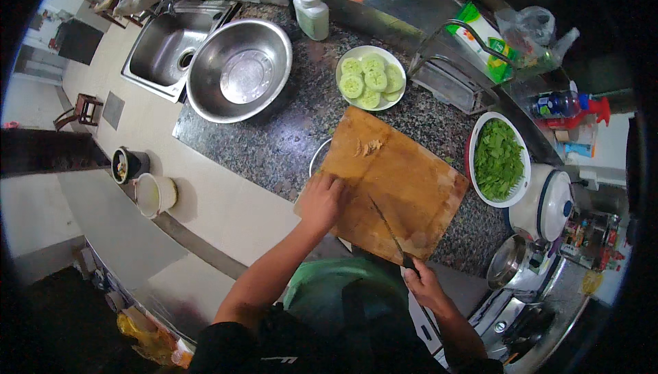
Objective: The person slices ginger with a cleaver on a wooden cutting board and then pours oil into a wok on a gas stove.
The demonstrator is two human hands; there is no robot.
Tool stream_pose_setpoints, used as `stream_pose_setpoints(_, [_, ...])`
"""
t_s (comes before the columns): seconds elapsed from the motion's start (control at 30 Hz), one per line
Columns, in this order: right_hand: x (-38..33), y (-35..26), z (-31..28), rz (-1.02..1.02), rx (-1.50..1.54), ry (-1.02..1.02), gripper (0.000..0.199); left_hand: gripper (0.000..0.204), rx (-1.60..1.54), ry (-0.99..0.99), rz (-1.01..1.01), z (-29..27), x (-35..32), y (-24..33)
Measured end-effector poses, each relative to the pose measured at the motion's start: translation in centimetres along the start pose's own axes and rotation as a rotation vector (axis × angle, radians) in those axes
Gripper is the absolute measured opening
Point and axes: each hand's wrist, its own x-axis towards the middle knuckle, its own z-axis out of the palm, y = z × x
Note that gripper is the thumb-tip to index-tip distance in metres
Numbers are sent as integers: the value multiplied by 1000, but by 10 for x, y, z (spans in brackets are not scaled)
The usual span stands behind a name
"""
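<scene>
A wooden cutting board (404, 175) lies at an angle near the counter's front edge. My left hand (323, 201) is at its left side, fingers bent downward; what they hold, if anything, is hidden. My right hand (423, 285) grips the dark handle of a kitchen knife (388, 225) at the board's near edge. The blade points away and to the left, over the wood. Small pale-brown slices (369, 146) lie in a little pile on the far part of the board. Behind it stands a white plate (399, 100) of round, pale-green slices (374, 79).
On the left are a steel basin (277, 90) and a sink (147, 52). A white bottle (313, 18) stands at the back. To the right are a metal rack (445, 79), a white basket (519, 192) of chopped greens (498, 158), a white lidded pot (554, 203) and a steel pan (506, 264).
</scene>
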Motion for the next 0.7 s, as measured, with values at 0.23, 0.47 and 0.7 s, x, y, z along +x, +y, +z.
stream_pose_setpoints(0.23, [-22, 13, 1, 51, 55, 109, 42, 20, 154, 11, 6, 42, 83, 17])
stream_pose_setpoints(0.47, [-30, 9, 10, 65, 131, 34, 46, 19, -633, -237, -481, 16, 43, -6])
stream_pose_setpoints(0.7, [3, -6, 32, -276, -83, -11, 49, 24, -1187, -179, -865, -46, -27, -29])
